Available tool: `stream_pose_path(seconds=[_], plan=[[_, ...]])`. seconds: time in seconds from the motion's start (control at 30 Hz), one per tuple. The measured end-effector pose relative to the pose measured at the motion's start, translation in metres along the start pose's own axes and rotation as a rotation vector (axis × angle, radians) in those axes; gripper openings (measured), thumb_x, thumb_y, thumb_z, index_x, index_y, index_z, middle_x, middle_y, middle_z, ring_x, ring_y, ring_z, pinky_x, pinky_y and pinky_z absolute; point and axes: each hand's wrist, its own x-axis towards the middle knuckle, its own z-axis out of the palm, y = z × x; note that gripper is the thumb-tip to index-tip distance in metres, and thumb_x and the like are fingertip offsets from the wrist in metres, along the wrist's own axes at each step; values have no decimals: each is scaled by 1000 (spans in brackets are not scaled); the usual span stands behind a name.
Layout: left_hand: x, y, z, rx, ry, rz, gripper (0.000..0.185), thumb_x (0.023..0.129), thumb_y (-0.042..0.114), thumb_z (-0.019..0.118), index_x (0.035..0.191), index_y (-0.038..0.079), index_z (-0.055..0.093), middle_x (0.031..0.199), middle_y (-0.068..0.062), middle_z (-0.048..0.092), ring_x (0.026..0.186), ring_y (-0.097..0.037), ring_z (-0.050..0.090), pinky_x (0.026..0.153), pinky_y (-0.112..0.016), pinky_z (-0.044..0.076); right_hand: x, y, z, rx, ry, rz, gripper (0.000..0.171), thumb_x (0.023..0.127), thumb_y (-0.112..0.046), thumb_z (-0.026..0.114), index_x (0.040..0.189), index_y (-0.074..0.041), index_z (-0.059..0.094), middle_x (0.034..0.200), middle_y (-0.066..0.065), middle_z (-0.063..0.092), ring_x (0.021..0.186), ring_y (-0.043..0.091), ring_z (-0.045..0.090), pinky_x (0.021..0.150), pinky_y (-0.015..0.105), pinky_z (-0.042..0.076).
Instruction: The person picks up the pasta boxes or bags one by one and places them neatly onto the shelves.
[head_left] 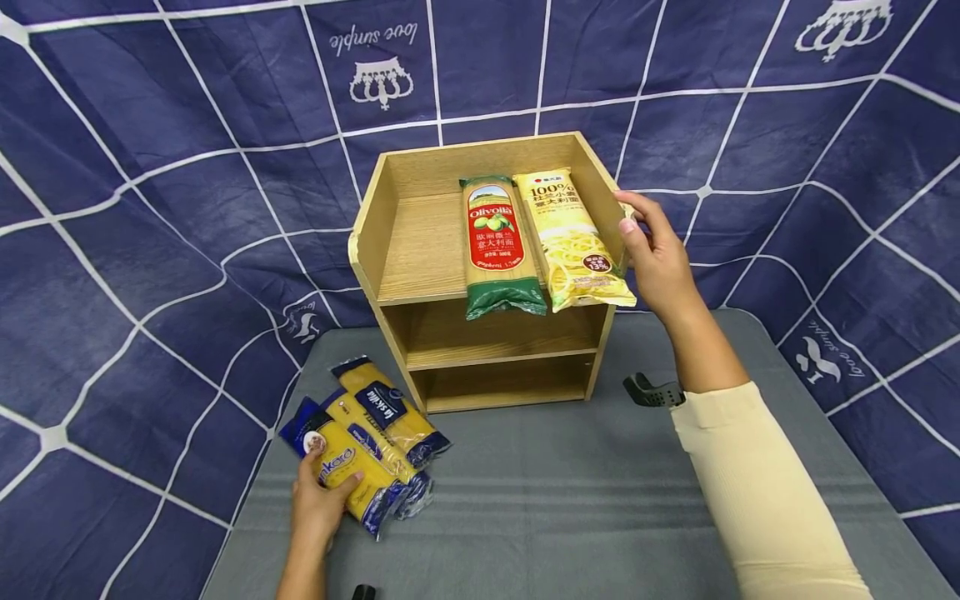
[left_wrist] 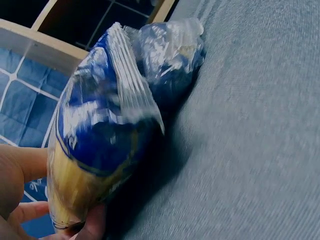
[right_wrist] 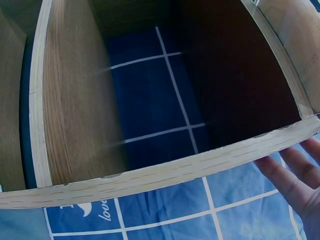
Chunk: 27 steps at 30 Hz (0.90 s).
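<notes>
My left hand grips a yellow and blue pasta packet, thumb and fingers on opposite sides of it. In the left wrist view, this packet is tilted up, its crimped end near the grey cloth. Two more yellow and blue pasta packets lie beside it, one in the middle and one marked "la skilla". At the wooden shelf, my right hand holds the upper edge of the right side panel. Its fingers touch the panel from outside in the right wrist view.
On the shelf's top board lie a green-ended spaghetti packet and a cream-yellow pasta packet, both overhanging the front edge. A black strap hangs by the right forearm. Blue grid-patterned cloth surrounds the grey surface.
</notes>
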Motion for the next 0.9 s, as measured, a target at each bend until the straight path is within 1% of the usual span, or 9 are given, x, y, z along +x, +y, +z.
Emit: stream_pose_path(seconds=[0.07, 0.1, 0.27, 0.4, 0.43, 0.53, 0.67, 0.83, 0.9], plan=[[1, -3, -3, 21, 9, -3, 81, 86, 6, 74, 155, 5, 31, 141, -37, 35, 115, -45, 48, 76, -26, 44, 0, 1, 1, -4, 0, 1, 42, 105, -29, 49, 147, -24, 51, 109, -9, 50, 69, 9, 47, 63, 23, 40], [1, -4, -4, 19, 11, -7, 80, 86, 6, 74, 154, 5, 32, 140, -37, 36, 115, -44, 48, 75, -25, 44, 1, 1, 1, -5, -1, 1, 42, 105, -29, 49, 147, -23, 51, 109, -9, 50, 70, 9, 47, 63, 23, 40], [1, -5, -9, -46, 9, -19, 76, 86, -1, 70, 153, 8, 35, 141, -34, 38, 94, -30, 56, 63, -23, 49, 0, -2, 1, -6, 9, -13, 42, 105, -25, 49, 147, -20, 51, 103, -10, 48, 64, 7, 41, 60, 22, 37], [-1, -3, -12, -90, 4, -23, 77, 87, -6, 68, 154, 10, 35, 145, -33, 37, 89, -25, 59, 60, -25, 51, -2, -9, 2, -7, 12, -9, 42, 105, -22, 48, 147, -15, 50, 101, -10, 48, 64, 5, 40, 61, 21, 37], [-2, -2, -12, -89, 8, -22, 77, 87, -6, 67, 154, 11, 35, 146, -32, 37, 90, -25, 60, 60, -25, 52, -2, -8, 2, -6, 12, -7, 42, 105, -23, 48, 147, -15, 50, 101, -10, 48, 65, 5, 41, 61, 21, 37], [-2, 1, -13, -89, -2, -4, 78, 88, -6, 66, 155, 11, 31, 147, -31, 38, 97, -34, 65, 60, -25, 53, -1, -4, 2, -5, 11, -7, 42, 105, -25, 49, 147, -19, 51, 102, -10, 48, 66, 6, 43, 61, 21, 38], [-1, 8, -13, -73, -19, 41, 81, 90, -6, 65, 158, 11, 25, 148, -30, 40, 113, -45, 63, 61, -22, 53, 0, 2, 2, 6, 17, -9, 42, 105, -25, 49, 147, -19, 52, 100, -10, 47, 63, 7, 41, 60, 21, 37], [3, 17, -13, -17, -31, 73, 90, 89, -2, 67, 162, 17, 18, 151, -26, 45, 120, -47, 61, 62, -20, 52, -2, 0, 3, 22, 33, -4, 42, 105, -22, 49, 146, -16, 52, 95, -11, 47, 68, 5, 42, 63, 22, 37], [6, 19, -13, 8, -45, 79, 89, 89, 0, 68, 162, 17, 19, 152, -25, 45, 121, -46, 60, 63, -19, 52, -3, -6, 4, 24, 34, 0, 42, 105, -21, 48, 146, -16, 52, 93, -11, 46, 69, 5, 42, 63, 22, 36]])
